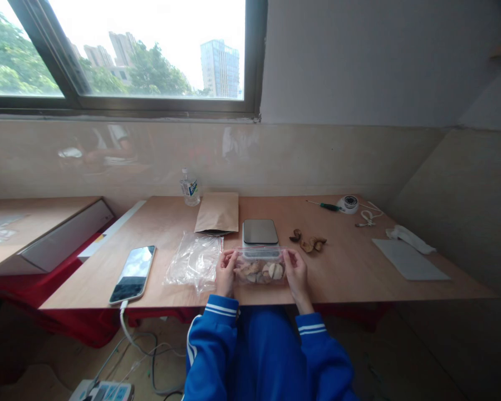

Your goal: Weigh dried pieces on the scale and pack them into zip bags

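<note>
Between my hands is a clear plastic zip bag [259, 273] with several pale brown dried slices inside, perhaps dried mushrooms. My left hand [226, 273] pinches its upper left corner, and my right hand [296, 275] pinches the upper right one. Just beyond the bag sits a kitchen scale [260, 231] with a dark square top, its front partly seen through the plastic. A few loose brown dried pieces [311, 243] lie on the table right of the scale. Left of my left hand, clear empty plastic bags [194, 259] are spread out, touching or close to it.
Behind the plastic bags are a brown paper pouch [218, 211] and a plastic bottle [190, 189]. A phone [133, 274] on a cable lies near the table's left edge. At the right are a screwdriver [329, 206], a white dome camera [349, 204] and a white sheet [409, 259].
</note>
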Motion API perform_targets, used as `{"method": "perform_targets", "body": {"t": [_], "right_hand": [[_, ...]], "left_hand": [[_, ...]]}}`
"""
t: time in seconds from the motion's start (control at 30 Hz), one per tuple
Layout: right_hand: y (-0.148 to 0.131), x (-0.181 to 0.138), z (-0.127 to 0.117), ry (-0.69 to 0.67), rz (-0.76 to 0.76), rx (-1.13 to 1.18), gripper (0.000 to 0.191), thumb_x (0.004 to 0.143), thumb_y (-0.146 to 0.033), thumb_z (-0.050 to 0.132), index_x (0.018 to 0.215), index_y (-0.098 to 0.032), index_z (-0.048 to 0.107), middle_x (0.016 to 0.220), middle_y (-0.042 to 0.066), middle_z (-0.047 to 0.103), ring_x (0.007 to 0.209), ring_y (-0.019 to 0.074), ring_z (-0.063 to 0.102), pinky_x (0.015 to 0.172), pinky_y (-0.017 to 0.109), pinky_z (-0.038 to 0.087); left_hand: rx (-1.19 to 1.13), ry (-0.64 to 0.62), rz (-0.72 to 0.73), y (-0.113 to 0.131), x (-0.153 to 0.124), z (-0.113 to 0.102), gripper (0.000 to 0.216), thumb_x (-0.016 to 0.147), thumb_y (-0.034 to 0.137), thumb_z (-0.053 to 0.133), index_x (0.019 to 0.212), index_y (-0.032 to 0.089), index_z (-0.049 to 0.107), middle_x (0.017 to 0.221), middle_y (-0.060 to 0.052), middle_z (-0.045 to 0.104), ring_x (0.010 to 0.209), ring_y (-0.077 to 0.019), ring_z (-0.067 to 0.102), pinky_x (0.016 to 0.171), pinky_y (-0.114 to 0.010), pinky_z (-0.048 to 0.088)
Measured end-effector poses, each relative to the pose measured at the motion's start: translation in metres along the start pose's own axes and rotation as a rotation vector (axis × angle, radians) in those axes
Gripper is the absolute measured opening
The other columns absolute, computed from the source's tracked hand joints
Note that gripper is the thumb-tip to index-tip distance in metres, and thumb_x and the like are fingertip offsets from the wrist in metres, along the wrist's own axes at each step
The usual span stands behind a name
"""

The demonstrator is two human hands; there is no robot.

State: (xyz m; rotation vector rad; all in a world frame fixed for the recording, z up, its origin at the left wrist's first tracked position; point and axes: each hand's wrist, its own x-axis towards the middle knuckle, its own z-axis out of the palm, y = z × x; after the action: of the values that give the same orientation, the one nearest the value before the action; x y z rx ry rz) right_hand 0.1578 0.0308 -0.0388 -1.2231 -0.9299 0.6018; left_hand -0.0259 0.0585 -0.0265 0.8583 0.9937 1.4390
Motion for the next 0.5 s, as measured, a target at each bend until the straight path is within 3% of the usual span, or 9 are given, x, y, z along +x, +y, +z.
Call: {"method": "perform_targets", "body": {"t": [0.23, 0.5], "right_hand": [[-0.0017, -0.0003, -0.0016, 0.01, -0.007, -0.007, 0.031, 0.079, -0.047, 0.058, 0.087, -0.018, 0.059, 0.081, 0.005, 0.065, 0.075, 0.017, 0.061, 0.07, 0.029, 0.049], [-0.0033, -0.0001, 0.0016, -0.09, 0.029, 0.045, 0.033, 0.077, -0.048, 0.059, 0.09, -0.018, 0.059, 0.083, 0.004, 0.067, 0.076, 0.0173, 0.062, 0.071, 0.03, 0.049]], "left_hand": [[0.091, 0.045, 0.093, -0.0046, 0.003, -0.0035, 0.032, 0.069, 0.043, 0.068, 0.083, 0.016, 0.06, 0.072, 0.0, 0.062, 0.064, -0.0105, 0.059, 0.056, -0.019, 0.044], [0.115, -0.071, 0.09, 0.0019, -0.0017, 0.0039, 0.034, 0.067, 0.044, 0.069, 0.08, 0.015, 0.061, 0.079, -0.003, 0.067, 0.06, -0.0106, 0.058, 0.057, -0.022, 0.045]]}}
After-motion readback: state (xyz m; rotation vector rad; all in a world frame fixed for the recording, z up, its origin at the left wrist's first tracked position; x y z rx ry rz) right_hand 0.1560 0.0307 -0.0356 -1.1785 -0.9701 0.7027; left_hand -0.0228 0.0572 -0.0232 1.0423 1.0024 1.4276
